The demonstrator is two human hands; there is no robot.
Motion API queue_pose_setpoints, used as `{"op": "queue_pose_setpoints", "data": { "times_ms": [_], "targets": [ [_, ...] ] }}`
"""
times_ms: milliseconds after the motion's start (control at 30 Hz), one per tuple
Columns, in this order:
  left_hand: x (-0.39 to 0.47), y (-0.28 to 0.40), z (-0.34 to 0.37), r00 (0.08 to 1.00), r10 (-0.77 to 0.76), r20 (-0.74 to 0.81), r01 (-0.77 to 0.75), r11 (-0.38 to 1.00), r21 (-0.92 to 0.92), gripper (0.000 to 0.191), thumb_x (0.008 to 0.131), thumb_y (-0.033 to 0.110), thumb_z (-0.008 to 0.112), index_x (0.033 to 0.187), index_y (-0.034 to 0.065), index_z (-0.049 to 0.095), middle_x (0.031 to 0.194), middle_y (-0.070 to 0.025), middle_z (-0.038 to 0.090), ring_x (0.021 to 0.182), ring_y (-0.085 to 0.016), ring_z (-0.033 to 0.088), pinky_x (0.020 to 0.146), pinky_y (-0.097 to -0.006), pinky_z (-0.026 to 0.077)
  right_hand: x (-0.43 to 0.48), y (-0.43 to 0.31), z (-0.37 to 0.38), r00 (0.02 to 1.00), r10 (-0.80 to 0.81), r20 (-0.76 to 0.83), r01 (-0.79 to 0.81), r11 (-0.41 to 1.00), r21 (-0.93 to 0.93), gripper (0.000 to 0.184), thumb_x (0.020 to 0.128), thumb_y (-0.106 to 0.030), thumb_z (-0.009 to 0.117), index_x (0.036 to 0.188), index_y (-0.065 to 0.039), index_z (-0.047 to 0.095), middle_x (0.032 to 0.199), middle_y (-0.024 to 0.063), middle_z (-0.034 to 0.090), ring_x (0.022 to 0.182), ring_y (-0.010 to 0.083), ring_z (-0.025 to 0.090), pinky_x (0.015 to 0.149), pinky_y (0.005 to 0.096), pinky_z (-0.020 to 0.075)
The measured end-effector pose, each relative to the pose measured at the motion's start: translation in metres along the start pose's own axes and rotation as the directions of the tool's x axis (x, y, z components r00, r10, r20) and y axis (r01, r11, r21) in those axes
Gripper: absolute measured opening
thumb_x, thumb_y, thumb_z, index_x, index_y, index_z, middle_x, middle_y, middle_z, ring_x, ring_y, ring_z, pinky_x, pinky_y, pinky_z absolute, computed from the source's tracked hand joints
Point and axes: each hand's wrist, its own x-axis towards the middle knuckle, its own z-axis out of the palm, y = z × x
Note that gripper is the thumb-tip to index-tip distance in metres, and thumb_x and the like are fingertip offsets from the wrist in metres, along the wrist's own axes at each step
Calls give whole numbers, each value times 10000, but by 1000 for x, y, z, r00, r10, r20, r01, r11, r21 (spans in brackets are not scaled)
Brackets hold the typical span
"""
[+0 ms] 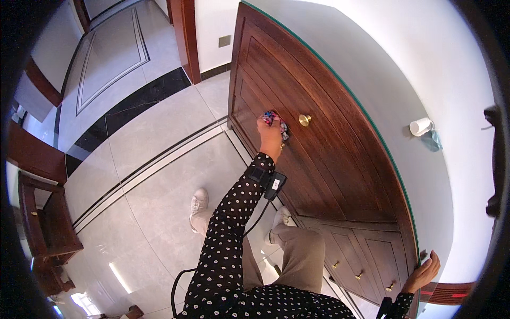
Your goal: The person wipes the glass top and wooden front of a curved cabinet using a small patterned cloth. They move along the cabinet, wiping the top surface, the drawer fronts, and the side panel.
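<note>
My left hand (270, 129) grips a bunched multicoloured cloth (283, 127) against the dark wooden front of a cabinet (318, 159). The cloth lies just left of a round brass knob (305, 120). Beside my left wrist, another brass knob (282, 146) is partly hidden. At the lower right, my right hand (424, 272) rests at the edge of the cabinet's glass top (358, 60), fingers somewhat apart and holding nothing visible. Smaller brass knobs (359, 276) sit on the lower right panels.
A white cup-like container (420, 127) and a translucent bluish item (433, 140) are on the glass top. A dark wooden chair-like piece (51, 227) stands at the left. A black cable hangs from the left wrist device (275, 185), near the legs. A wooden door frame (185, 40) rises behind.
</note>
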Motion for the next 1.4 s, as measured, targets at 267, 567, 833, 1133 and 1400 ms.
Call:
{"op": "queue_pose_setpoints", "data": {
  "times_ms": [267, 567, 833, 1133, 1400],
  "targets": [
    [106, 14, 0, 928, 346, -141, -344, 938, 38, 375, 937, 80, 672, 1258, -18, 506, 1110, -124, 566, 866, -229, 587, 765, -336, 518, -6, 22, 5, 999, 32, 40, -32, 999, 3, 470, 1103, -322, 342, 1285, 28, 598, 1302, 211, 567, 1241, 368, 515, 1070, 488, 383],
    [143, -108, -79, 928, -277, -248, 260, 961, -99, 273, 931, 177, 658, 1111, 29, 519, 868, -77, 637, 695, -187, 620, 596, -345, 515, 13, -25, -15, 994, -44, -103, 35, 995, -94, 553, 1095, -406, 320, 1108, -2, 697, 1109, 170, 695, 1034, 346, 631, 941, 482, 495],
    [182, 41, -22, 990, 106, -97, -131, 941, -311, 294, 961, 60, 618, 1232, 68, 505, 989, -42, 583, 784, -126, 560, 646, -279, 498, 21, -45, -24, 989, -93, -111, 85, 994, -74, 498, 1098, -369, 346, 1136, -12, 691, 1122, 165, 685, 1046, 342, 624, 945, 491, 488],
    [140, 195, 70, 738, 675, 30, -675, 737, 25, 453, 928, 90, 657, 1339, 12, 484, 1313, -226, 452, 1224, -360, 479, 1084, -431, 375, 23, -50, -26, 988, -76, -137, 66, 995, -77, 486, 1092, -374, 376, 1142, -8, 691, 1130, 166, 680, 1047, 354, 622, 952, 499, 474],
    [255, 114, 2, 809, 574, -122, -556, 816, 158, 403, 927, 95, 682, 1289, 13, 524, 1192, -171, 533, 1028, -256, 583, 902, -384, 490, 22, -37, -18, 978, -158, -135, 152, 987, -56, 443, 1098, -319, 356, 1139, -5, 666, 1145, 177, 677, 1027, 365, 629, 918, 515, 470]
  ]
}}
